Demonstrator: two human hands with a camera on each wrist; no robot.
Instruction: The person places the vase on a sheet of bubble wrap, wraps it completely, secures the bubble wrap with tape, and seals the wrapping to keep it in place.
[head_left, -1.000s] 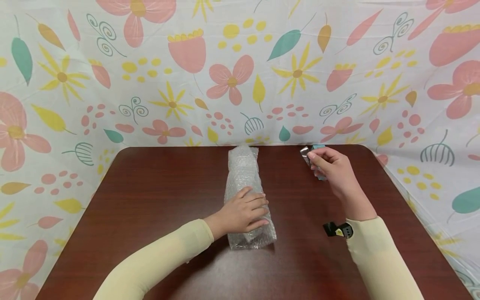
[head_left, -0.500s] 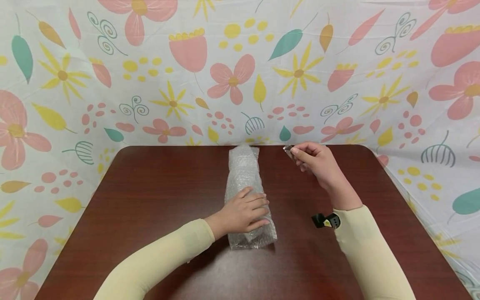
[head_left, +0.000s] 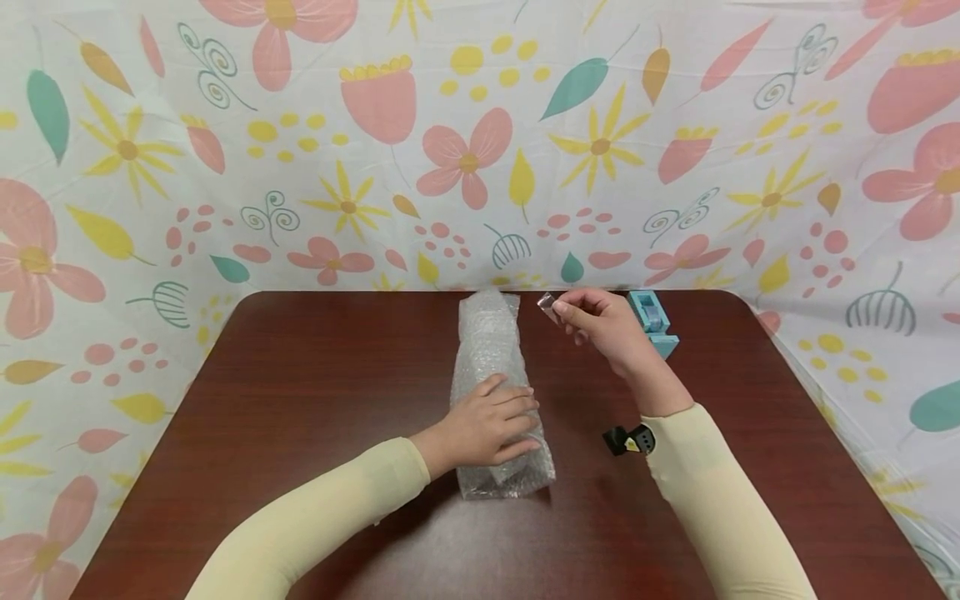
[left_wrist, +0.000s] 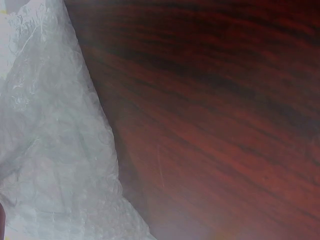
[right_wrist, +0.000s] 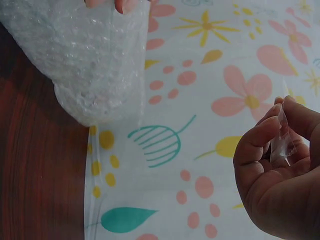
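A long parcel of clear bubble wrap [head_left: 487,342] lies lengthwise at the middle of the table. Across its nearer half rests my left hand [head_left: 487,423], palm down with the fingers laid over the wrap. My right hand [head_left: 603,329] is to the right of the parcel's far end and pinches a short piece of clear tape [head_left: 549,305] between thumb and fingers. In the right wrist view the tape [right_wrist: 284,142] hangs folded inside the curled fingers, apart from the bubble wrap [right_wrist: 95,70]. The left wrist view shows mostly the wrap's edge [left_wrist: 55,130] beside bare wood.
A light blue tape dispenser [head_left: 648,310] stands at the back right of the dark wooden table [head_left: 315,375], partly behind my right hand. A flower-print cloth [head_left: 465,208] hangs along the table's back edge. A small black camera [head_left: 628,439] is fixed at my right wrist.
My right hand has moved left from the dispenser toward the parcel's far end, carrying the tape, so more of the dispenser shows. My left hand and the bubble wrap stay in place.
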